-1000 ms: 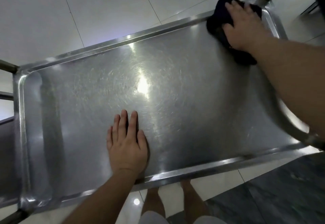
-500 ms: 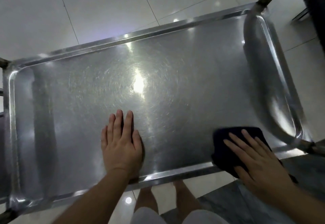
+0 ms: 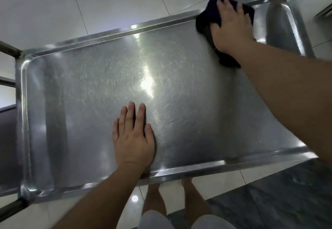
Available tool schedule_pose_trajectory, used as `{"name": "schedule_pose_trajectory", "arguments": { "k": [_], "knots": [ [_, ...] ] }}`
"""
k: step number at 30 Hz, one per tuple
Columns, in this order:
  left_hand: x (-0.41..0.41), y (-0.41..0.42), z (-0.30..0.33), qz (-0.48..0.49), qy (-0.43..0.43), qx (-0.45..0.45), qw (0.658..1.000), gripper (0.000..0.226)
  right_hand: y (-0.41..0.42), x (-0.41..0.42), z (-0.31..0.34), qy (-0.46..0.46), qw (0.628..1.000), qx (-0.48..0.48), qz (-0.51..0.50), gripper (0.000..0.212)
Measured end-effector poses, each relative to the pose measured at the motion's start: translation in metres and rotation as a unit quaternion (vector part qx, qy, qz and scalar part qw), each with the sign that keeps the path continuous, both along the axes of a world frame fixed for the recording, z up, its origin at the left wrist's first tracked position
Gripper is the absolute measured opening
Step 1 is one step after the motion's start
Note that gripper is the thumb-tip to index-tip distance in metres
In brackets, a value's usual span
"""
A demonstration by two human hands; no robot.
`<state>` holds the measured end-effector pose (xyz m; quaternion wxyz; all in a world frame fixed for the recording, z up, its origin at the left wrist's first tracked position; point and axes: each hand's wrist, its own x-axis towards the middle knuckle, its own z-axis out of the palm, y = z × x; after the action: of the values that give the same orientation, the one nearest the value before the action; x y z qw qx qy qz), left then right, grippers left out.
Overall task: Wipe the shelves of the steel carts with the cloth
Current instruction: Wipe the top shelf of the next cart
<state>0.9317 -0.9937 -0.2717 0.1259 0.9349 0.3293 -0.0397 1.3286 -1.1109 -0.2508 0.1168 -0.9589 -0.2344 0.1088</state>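
The steel cart's top shelf [image 3: 86, 88] fills the view, shiny and scratched, with a raised rim all round. A dark cloth [image 3: 206, 18] lies bunched at the far right corner against the back rim. My right hand [image 3: 231, 23] presses flat on the cloth with fingers spread and straight. My left hand [image 3: 133, 139] rests palm down on the bare steel near the front rim, fingers straight and together.
The cart's curved handle [image 3: 291, 22] rises at the right end. Steel bars of another cart or frame [image 3: 7, 83] stand at the left. White floor tiles lie beyond the shelf, dark tiles at the lower right. My bare legs [image 3: 172, 196] show below the front rim.
My right hand has swept the cloth from the near right corner of the shelf back up to the far right corner. My left hand has stayed flat in the same place.
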Motion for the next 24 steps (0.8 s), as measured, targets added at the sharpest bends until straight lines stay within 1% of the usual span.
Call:
{"name": "schedule_pose_trajectory", "arguments": {
  "k": [2,4,6,9,11,13,15,17,19,20,22,24],
  "knots": [
    [-0.002,0.001,0.0,-0.002,0.004,-0.002,1.0,0.063,0.014,-0.014,0.002,0.008,1.0,0.002,-0.014,0.067],
    [-0.004,0.001,0.001,-0.002,0.007,-0.006,1.0,0.063,0.017,-0.048,0.003,0.019,0.999,0.005,0.028,0.066],
    [-0.004,0.001,0.002,0.0,0.009,-0.009,1.0,0.063,0.009,-0.101,0.004,0.023,0.995,0.004,0.1,0.067],
    [-0.003,0.001,0.002,0.006,0.011,-0.01,1.0,0.063,-0.02,-0.203,0.006,0.041,0.979,0.006,0.199,0.07],
    [-0.002,0.001,0.003,0.008,0.013,-0.011,1.0,0.062,-0.049,-0.265,0.005,0.051,0.972,-0.003,0.231,0.07],
    [-0.002,0.0,0.003,0.008,0.013,-0.008,1.0,0.062,-0.077,-0.31,0.004,0.064,0.965,-0.019,0.253,0.069],
    [-0.003,-0.001,0.004,0.01,0.011,-0.008,1.0,0.062,-0.099,-0.333,0.003,0.07,0.953,-0.023,0.292,0.068],
    [-0.005,0.0,0.004,0.009,0.006,-0.007,1.0,0.062,-0.117,-0.331,0.003,0.066,0.944,-0.013,0.323,0.065],
    [-0.004,0.0,0.004,0.007,0.002,-0.003,1.0,0.062,-0.138,-0.311,0.003,0.06,0.951,-0.018,0.303,0.068],
    [-0.004,0.0,0.004,0.005,0.001,-0.002,1.0,0.062,-0.152,-0.296,0.003,0.062,0.961,-0.031,0.266,0.073],
    [-0.003,0.0,0.004,0.004,-0.003,-0.002,1.0,0.062,-0.187,-0.262,0.004,0.064,0.983,-0.057,0.163,0.077],
    [-0.004,0.001,0.004,-0.001,-0.003,-0.005,1.0,0.063,-0.226,-0.231,0.007,0.058,0.996,-0.054,0.033,0.072]
  ]
}}
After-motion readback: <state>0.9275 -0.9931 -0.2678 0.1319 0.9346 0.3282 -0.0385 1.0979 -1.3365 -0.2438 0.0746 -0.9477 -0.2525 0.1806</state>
